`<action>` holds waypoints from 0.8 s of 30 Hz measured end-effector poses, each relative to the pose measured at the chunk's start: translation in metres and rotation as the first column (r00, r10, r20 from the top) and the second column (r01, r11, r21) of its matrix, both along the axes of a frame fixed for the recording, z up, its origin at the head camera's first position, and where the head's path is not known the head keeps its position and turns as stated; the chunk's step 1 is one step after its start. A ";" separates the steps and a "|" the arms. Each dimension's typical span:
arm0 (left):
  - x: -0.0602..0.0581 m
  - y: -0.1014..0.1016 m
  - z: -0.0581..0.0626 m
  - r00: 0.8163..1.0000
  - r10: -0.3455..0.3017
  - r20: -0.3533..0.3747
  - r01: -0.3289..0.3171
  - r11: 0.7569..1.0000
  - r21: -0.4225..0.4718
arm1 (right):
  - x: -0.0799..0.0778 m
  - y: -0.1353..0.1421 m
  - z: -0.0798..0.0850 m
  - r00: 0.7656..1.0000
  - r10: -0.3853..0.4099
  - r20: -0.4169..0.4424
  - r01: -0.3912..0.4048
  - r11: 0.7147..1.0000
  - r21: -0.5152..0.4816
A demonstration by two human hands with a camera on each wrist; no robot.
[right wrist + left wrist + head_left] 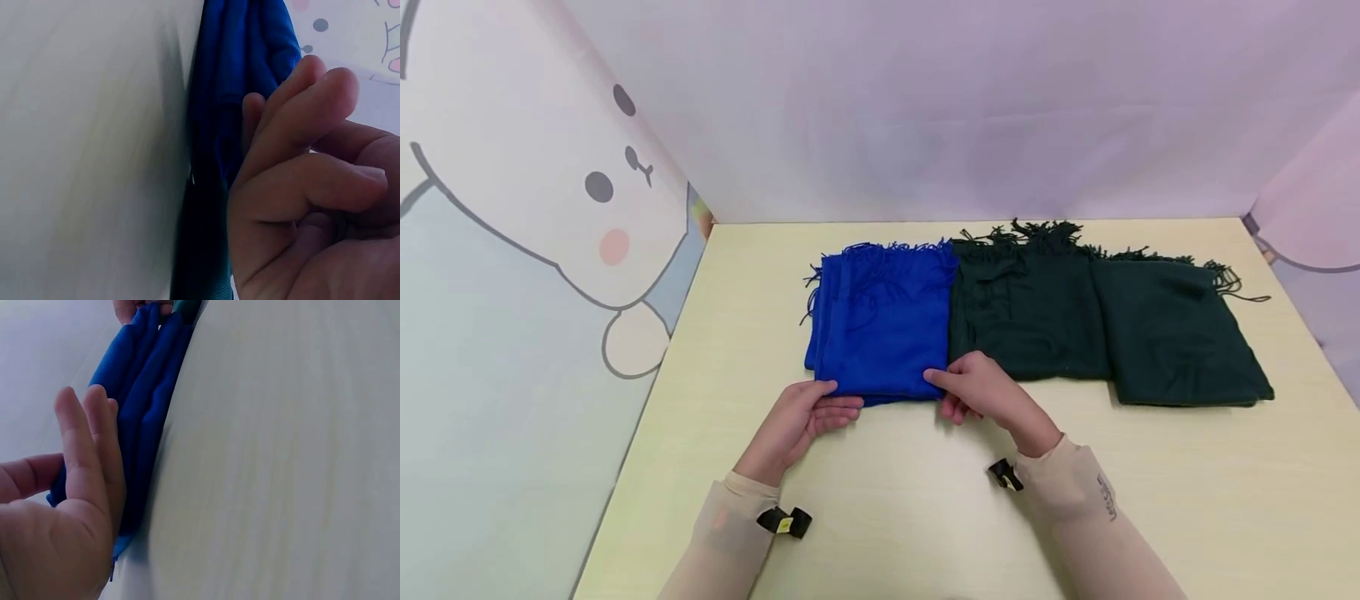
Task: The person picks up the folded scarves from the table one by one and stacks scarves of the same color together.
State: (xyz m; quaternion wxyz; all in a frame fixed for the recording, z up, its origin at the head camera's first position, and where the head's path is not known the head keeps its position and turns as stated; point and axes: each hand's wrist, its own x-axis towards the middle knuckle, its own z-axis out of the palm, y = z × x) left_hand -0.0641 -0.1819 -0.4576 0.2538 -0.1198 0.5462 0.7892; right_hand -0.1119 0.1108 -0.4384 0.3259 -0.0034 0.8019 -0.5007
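A folded blue scarf [887, 325] with fringe along its far end lies flat on the table. My left hand [799, 418] pinches its near left corner, thumb on top and fingers along the front edge. At the near right corner my right hand [988, 390] grips the cloth between thumb and fingers. From the left wrist view, the blue scarf [140, 406] shows several stacked layers at its front edge, beside the fingers. A folded dark green scarf [1037, 317] adjoins the blue one on the right, close to my right hand.
Another folded dark green scarf [1180, 333], fringe at the far side, overlaps the right edge of the first green one. The pale wooden table [880, 500] meets a light wall [970, 108] at the back. A cartoon-printed panel [512, 375] stands along the left.
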 end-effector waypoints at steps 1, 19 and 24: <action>0.000 0.000 0.000 1.000 0.000 0.001 0.000 1.000 0.006 | -0.001 0.000 0.000 1.000 0.008 -0.004 -0.008 1.000 0.007; -0.001 0.000 -0.003 0.996 0.036 0.086 -0.045 0.993 0.107 | -0.004 0.001 -0.003 0.997 0.075 -0.021 -0.074 0.997 0.022; 0.001 0.002 -0.003 0.994 0.046 0.101 -0.061 0.987 0.149 | -0.003 0.004 -0.004 0.997 0.079 -0.016 -0.078 0.997 0.016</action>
